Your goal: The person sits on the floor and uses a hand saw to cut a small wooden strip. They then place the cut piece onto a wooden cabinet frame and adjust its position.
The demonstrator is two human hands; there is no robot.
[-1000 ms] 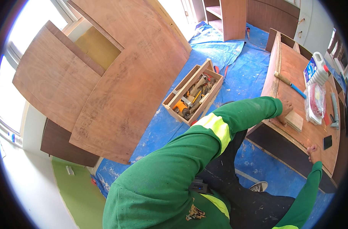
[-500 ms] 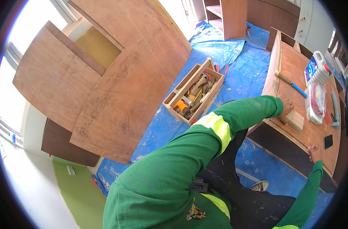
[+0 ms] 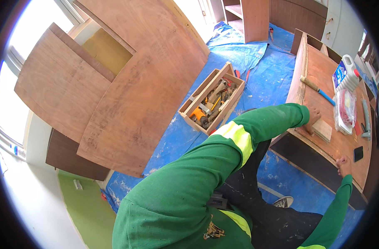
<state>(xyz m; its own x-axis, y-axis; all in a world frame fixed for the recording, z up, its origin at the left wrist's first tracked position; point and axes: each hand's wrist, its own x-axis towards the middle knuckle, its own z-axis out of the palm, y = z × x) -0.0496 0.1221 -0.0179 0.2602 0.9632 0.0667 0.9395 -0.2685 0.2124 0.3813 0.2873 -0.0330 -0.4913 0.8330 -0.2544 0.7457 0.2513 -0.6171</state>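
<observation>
My left hand (image 3: 312,119) is on top of a wooden cabinet (image 3: 318,97) lying at the right. Its fingers and thumb close round the near-left end of a small pale wood block (image 3: 322,130), which rests on the panel. My right hand (image 3: 344,166) is closed at the panel's near edge, by a black phone (image 3: 358,154). Whatever its fingers hold, if anything, is too small to tell. Beyond the left hand lies a hammer (image 3: 318,89) with a wooden handle and a blue part.
A white jug (image 3: 346,76), a plastic-wrapped package (image 3: 345,110) and a grey tool (image 3: 366,120) share the panel. An open wooden toolbox (image 3: 212,99) stands on blue sheeting (image 3: 183,137). Large wooden panels (image 3: 144,99) lean at the left; a shelf unit (image 3: 256,20) stands at the back.
</observation>
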